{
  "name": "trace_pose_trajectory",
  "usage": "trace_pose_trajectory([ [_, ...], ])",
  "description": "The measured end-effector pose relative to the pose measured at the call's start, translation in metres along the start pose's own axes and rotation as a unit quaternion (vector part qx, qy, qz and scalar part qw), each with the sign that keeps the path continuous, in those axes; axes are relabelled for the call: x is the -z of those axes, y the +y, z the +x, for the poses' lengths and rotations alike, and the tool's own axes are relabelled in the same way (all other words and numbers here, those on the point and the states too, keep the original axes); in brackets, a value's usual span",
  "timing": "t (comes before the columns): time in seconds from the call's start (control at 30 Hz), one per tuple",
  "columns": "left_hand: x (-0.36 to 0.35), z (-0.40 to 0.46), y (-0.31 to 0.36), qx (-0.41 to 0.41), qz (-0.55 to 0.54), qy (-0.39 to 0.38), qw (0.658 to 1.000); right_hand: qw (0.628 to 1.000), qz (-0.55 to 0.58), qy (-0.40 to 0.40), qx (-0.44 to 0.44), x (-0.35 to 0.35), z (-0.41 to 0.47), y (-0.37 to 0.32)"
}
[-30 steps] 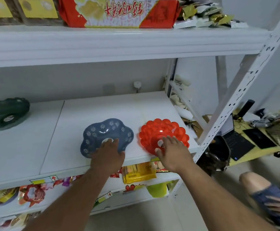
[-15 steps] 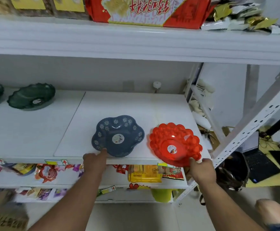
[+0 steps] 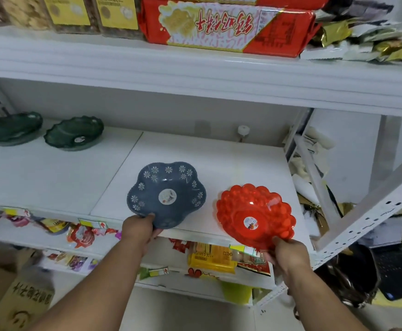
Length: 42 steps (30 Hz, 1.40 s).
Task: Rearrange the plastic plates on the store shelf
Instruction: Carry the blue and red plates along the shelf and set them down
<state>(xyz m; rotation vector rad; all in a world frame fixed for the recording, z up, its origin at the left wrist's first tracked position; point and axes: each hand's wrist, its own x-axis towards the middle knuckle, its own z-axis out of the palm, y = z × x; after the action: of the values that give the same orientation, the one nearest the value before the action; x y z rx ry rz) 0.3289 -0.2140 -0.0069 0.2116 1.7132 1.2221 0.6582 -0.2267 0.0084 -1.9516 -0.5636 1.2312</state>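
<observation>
A blue flower-shaped plate [image 3: 168, 187] with white daisies lies near the front edge of the white middle shelf [image 3: 51, 177]. My left hand [image 3: 139, 229] grips its near rim. To its right a red bumpy plate [image 3: 250, 211] is tilted up over the shelf's front edge, held at its near rim by my right hand [image 3: 284, 253]. Two dark green plates [image 3: 74, 133] [image 3: 11, 129] rest side by side at the back left of the same shelf.
The upper shelf [image 3: 195, 75] carries a red snack package [image 3: 228, 27] and boxes. Snack packets [image 3: 209, 259] fill the lower shelf. A slanted white shelf post [image 3: 372, 225] rises at the right, with a laptop [image 3: 396, 261] on the floor behind it. A cardboard box [image 3: 15, 297] sits bottom left.
My hands moved from the plates' tops to their near rims and took hold. The red plate has lifted and tilted at the shelf edge. My view shifted left, showing the green plates.
</observation>
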Motion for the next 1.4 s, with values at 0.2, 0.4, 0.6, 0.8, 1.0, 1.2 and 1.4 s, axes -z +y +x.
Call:
trace_pose_trajectory([
  [0.2, 0.05, -0.032, 0.004, -0.031, -0.061, 0.086, 0.994, 0.994, -0.019, -0.091, 0.052, -0.027, -0.014, -0.018],
  [0.4, 0.118, -0.069, 0.004, -0.074, -0.129, 0.178, 0.973, 0.973, -0.077, -0.206, 0.071, -0.082, -0.046, -0.018],
  [0.6, 0.185, -0.085, 0.014, -0.089, -0.138, 0.239, 0.957, 0.942, -0.154, -0.275, 0.12, -0.134, -0.098, -0.016],
  [0.8, 0.253, -0.067, 0.031, -0.08, -0.164, 0.257, 0.949, 0.935, -0.159, -0.298, 0.106, -0.197, -0.143, -0.017],
  [1.0, 0.318, -0.039, 0.052, -0.06, -0.189, 0.244, 0.949, 0.94, -0.137, -0.29, 0.119, -0.262, -0.186, -0.016],
  [1.2, 0.367, 0.008, 0.077, -0.05, -0.196, 0.234, 0.951, 0.938, -0.141, -0.29, 0.127, -0.322, -0.207, -0.021],
  [1.4, 0.381, 0.051, 0.121, -0.047, -0.148, 0.266, 0.951, 0.927, -0.148, -0.312, 0.148, -0.392, -0.194, -0.032],
])
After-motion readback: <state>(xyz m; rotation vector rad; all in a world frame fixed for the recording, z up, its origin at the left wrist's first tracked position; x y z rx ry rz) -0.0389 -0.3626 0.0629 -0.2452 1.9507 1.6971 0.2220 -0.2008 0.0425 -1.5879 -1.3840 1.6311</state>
